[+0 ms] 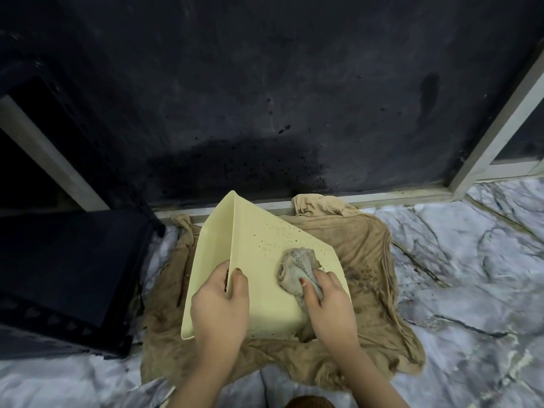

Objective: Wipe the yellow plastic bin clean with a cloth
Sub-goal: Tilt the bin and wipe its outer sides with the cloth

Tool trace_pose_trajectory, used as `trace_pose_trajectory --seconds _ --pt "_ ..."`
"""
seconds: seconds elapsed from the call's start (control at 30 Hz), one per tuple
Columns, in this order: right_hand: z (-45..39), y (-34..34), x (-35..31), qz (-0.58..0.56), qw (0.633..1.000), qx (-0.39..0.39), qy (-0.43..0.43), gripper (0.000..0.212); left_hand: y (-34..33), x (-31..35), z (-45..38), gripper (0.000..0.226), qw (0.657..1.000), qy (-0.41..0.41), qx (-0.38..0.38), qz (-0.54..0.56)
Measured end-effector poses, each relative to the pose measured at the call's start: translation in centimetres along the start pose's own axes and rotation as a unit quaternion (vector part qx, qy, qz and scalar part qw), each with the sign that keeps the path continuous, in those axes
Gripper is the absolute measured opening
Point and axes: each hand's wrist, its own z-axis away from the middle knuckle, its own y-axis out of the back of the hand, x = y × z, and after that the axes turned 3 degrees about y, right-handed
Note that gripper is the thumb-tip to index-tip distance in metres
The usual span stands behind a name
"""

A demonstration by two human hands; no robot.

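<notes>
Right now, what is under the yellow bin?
A crumpled tan cloth lies spread on the marble floor under the yellow bin. The bin and both hands cover its middle part, so that stretch cannot be seen.

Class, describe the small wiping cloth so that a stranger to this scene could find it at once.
Start at the big tan sheet spread on the marble floor, where the tilted yellow bin rests. On the bin's speckled face, under the right hand, lies the wiping cloth: small, grey and crumpled, unlike the broad tan sheet.

tan sheet (362, 240), marble floor (471, 260), black crate (64, 278)
</notes>
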Motion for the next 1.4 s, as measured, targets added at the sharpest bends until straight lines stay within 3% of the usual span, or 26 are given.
trace_pose_trajectory --seconds 0.47,0.57,0.7,0.87,1.07,1.4 --pt "1.2 1.0 7.5 0.014 0.985 0.024 -0.168 0.039 -0.1 0.0 0.6 0.022 1.000 0.021 -0.010 0.020" --pt "2.1 0.9 6.2 0.010 0.989 0.036 -0.142 0.034 -0.4 -0.1 0.9 0.023 1.000 0.018 0.008 0.016" --pt "3.5 0.6 1.6 -0.015 0.998 0.034 -0.041 0.029 -0.7 -0.1 1.3 0.022 1.000 -0.006 0.013 0.007" --pt "1.6 1.0 -4.0 -0.030 0.998 0.010 0.050 0.035 -1.1 0.1 1.8 0.022 0.998 -0.063 -0.011 -0.010" --pt "-0.2 0.8 -4.0 -0.040 0.998 0.013 0.045 0.032 -1.2 0.0 1.6 0.019 0.998 -0.063 -0.022 -0.005" --pt "-0.9 1.0 1.7 -0.004 0.999 0.016 -0.046 0.036 -0.8 0.2 1.6 0.010 0.999 0.006 -0.047 0.012"
